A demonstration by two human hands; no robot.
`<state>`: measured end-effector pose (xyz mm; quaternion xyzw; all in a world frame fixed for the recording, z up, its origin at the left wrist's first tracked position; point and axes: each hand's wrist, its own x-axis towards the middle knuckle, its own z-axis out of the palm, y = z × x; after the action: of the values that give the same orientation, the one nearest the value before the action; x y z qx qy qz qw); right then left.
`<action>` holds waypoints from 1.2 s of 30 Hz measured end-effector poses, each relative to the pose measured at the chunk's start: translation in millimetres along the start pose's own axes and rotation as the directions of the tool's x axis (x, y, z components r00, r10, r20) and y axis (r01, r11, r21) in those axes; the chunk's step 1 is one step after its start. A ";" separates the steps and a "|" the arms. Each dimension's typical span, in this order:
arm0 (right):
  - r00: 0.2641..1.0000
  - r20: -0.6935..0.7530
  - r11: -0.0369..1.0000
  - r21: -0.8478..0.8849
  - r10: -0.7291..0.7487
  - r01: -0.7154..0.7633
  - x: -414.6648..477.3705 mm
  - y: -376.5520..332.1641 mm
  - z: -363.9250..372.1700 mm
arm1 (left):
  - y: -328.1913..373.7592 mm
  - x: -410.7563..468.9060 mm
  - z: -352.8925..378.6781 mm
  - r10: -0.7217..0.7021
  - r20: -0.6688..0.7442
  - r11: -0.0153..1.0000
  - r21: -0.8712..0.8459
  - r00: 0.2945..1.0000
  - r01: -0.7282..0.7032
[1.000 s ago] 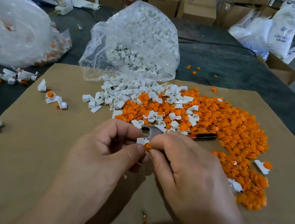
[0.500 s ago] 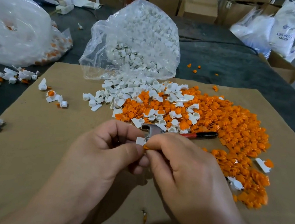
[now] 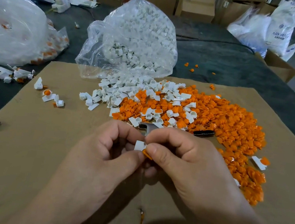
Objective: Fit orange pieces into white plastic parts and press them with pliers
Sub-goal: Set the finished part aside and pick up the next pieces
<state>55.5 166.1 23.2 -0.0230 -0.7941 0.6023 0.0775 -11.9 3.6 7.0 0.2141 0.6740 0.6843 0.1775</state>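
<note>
A dark worktop point(image 3: 234, 67) spans the upper frame, cardboard boxes point(image 3: 195, 6) behind it along the top. A brown cardboard sheet point(image 3: 42, 154) covers the lower frame. At upper centre a clear bag point(image 3: 134, 39) spills white parts beside an orange heap point(image 3: 235, 128), pliers point(image 3: 203, 133) at its near edge. At centre, fingers of the left hand point(image 3: 102, 155) pinch a white part point(image 3: 139, 145), those of the right hand point(image 3: 189, 161) an orange piece point(image 3: 145, 153) touching it

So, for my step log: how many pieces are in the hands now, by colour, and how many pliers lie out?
white part: 1
orange piece: 1
pliers: 1
total: 3
</note>
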 end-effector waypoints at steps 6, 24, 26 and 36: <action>0.996 0.075 0.973 0.218 0.056 -0.071 1.5 -3.9 -4.5 | 4.9 0.6 -1.5 0.042 0.040 0.999 -0.001 0.998 -0.042; 0.975 -0.115 0.706 -0.706 -0.189 0.054 0.1 -5.5 -22.3 | 5.0 8.4 -2.9 0.009 -0.101 1.000 0.030 0.995 -0.006; 0.994 -0.064 0.484 -0.875 -0.086 -0.014 1.7 -4.4 -30.7 | 6.2 11.7 -7.1 -0.043 -0.137 0.995 -0.094 0.990 0.030; 0.988 -0.044 0.307 -0.948 0.150 -0.089 7.4 7.5 -42.5 | 6.0 16.7 -15.1 -0.176 -0.120 0.952 -0.274 0.977 0.138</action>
<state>54.1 209.6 28.0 -0.1067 -0.9937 0.0291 -0.0160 -33.9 -0.5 13.9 0.0845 0.6028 0.7652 0.2096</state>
